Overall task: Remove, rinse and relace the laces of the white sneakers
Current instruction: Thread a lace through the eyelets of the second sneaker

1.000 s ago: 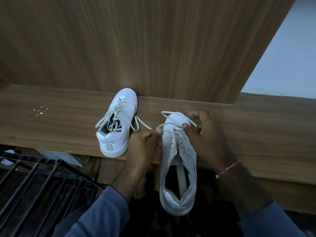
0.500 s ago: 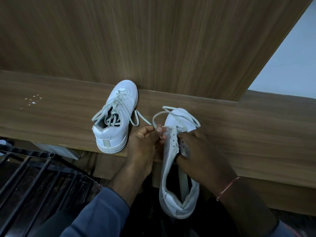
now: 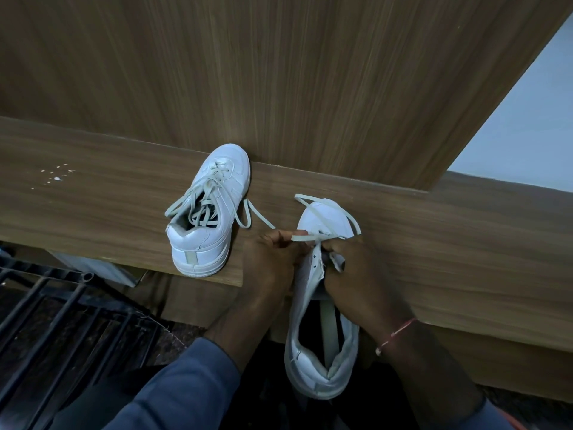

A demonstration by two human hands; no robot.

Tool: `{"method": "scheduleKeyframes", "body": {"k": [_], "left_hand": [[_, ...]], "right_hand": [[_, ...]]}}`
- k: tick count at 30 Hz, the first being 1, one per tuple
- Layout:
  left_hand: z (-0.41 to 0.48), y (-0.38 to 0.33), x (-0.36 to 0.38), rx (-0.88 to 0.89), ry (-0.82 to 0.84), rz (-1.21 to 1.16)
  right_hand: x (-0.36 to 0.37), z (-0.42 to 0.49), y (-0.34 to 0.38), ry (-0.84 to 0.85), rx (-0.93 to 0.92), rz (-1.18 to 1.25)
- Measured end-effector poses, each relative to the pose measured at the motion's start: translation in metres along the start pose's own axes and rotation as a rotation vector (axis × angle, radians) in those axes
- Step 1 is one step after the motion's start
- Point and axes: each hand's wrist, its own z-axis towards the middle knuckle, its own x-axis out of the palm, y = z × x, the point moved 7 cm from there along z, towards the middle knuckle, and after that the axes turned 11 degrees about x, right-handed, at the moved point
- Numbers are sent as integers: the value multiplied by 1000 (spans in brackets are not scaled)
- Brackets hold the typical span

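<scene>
Sneaker (image 3: 302,321) of white colour is nearest, between the two forearms: its heel hangs out past the near edge of a wooden shelf (image 3: 93,212) and its toe points far, over the shelf top. The eyelets that show on this sneaker are bare. At the near left a blue sleeve (image 3: 186,395) covers the left forearm, and further left is a black metal grille (image 3: 46,330). The right wrist carries a thin red thread (image 3: 398,332). The left hand (image 3: 269,262) is curled and pinches the lace (image 3: 302,238) between thumb and finger, just left of the toe part. The right hand (image 3: 359,277) has its fingers curled on the upper of the sneaker near the eyelets and grips it. From the hands the lace goes in loose loops around the toe. Far and left of the hands a second sneaker (image 3: 214,243) stands on the shelf, heel near, toe at the foot of a wooden panel (image 3: 279,72). Its second lace (image 3: 217,174) is threaded but slack, one end lying on the shelf toward the left hand. White specks (image 3: 55,175) mark the shelf at the left. At the far right a pale wall (image 3: 527,119) shows.
</scene>
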Motion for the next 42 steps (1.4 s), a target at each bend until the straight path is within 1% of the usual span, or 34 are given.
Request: {"method": "scheduleKeyframes", "body": {"k": [4, 11, 14, 19, 24, 26, 29, 32, 35, 37, 40, 42], "left_hand": [[3, -3, -1, -2, 8, 29], [4, -4, 2, 63, -39, 18], [3, -1, 3, 49, -66, -12], [4, 9, 3, -28, -63, -97], [-3, 6, 11, 25, -17, -46], [-1, 6, 11, 20, 13, -36], [2, 5, 10, -12, 86, -41], [3, 3, 10, -20, 125, -1], [1, -5, 14, 0, 195, 46], [0, -12, 16, 66, 243, 133], [-3, -24, 18, 187, 259, 317], [-5, -27, 22, 253, 313, 455]], "right_hand": [[2, 2, 2, -11, -37, 4], [-1, -2, 2, -10, -5, 8], [-3, -3, 4, -10, -20, 22], [-2, -2, 4, -18, -25, 29], [3, 1, 0, 9, 18, 43], [1, 1, -1, 13, 21, 58], [-4, 5, -3, 14, 80, 160], [-6, 12, -7, 8, 126, 255], [-5, 15, -7, 8, 115, 255], [-3, 15, -7, -2, 115, 225], [1, 16, -9, -31, 130, 191], [3, 15, -9, -34, 135, 183]]}}
